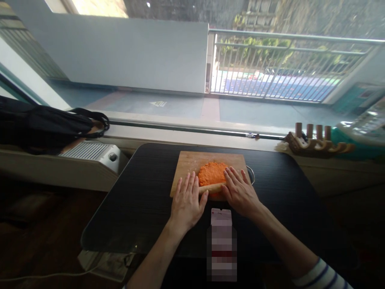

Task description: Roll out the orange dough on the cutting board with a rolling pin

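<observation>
A wooden rolling pin (212, 188) lies across the near part of a flattened sheet of orange dough (213, 173) with ragged edges. Beneath the dough is a wooden cutting board (192, 157) with a metal handle on its right side. My left hand (187, 200) rests flat over the pin's left end, fingers stretched out. Over the right end lies my right hand (239, 190), also flat, with its fingertips reaching the dough's right edge. Both palms cover the pin's ends, so only its middle shows.
The board sits on a black table (135, 200) by a window. A pale, partly pixelated card-like object (221, 216) is in front of the board. On the sill are a black bag (45, 126) at left and a brown rack-like object (315, 142) at right. A white appliance (96, 154) stands left.
</observation>
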{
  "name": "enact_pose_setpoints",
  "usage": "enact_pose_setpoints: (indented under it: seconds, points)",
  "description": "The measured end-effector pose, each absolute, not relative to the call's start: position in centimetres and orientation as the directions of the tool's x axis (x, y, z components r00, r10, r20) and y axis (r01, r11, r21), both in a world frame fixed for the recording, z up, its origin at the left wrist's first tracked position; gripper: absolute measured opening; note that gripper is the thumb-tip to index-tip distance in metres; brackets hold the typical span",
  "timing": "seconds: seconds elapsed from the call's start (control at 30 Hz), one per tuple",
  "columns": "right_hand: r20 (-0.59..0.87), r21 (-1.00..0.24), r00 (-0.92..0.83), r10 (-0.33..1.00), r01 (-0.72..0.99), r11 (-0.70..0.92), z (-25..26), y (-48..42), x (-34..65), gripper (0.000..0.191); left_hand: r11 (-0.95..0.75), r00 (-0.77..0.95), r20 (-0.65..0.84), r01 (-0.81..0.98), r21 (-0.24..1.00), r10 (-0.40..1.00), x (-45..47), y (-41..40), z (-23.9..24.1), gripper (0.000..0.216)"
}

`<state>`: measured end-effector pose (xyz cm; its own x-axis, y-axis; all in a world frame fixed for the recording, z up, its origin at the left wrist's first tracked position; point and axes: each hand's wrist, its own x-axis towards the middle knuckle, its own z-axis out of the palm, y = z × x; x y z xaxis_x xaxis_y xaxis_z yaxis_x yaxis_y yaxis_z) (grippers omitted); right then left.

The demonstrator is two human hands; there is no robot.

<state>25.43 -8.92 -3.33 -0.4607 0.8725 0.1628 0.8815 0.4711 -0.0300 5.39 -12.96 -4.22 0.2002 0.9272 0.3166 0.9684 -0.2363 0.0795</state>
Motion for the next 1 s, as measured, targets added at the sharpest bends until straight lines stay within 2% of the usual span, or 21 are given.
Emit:
enact_pose_setpoints:
  seconds: [0.17, 0.4, 0.7, 1.0]
  points:
    - [0.055, -0.049, -0.421, 0.905, 0.904, 0.424, -2.5, -5.8, 24.1, 0.059, -0.189, 0.165, 0.259, 0.980, 0.070, 0.952, 5.2, -10.5, -3.5, 0.061]
    - [0.015, -0.096, -0.385, 0.923, 0.918, 0.385, -2.3, -2.7, 22.9, 0.055, -0.166, 0.144, 0.219, 0.982, 0.086, 0.965, 4.4, -7.0, -3.3, 0.060]
    - [0.163, -0.067, -0.427, 0.890, 0.895, 0.441, -3.5, -5.5, 24.2, 0.055, -0.205, 0.181, 0.199, 0.973, 0.109, 0.963, 5.0, -9.5, -3.1, 0.060]
    - [0.207, -0.024, -0.444, 0.872, 0.889, 0.458, -4.5, -7.3, 25.1, 0.059, -0.192, 0.170, 0.268, 0.980, 0.057, 0.948, 5.8, -11.6, -3.8, 0.063]
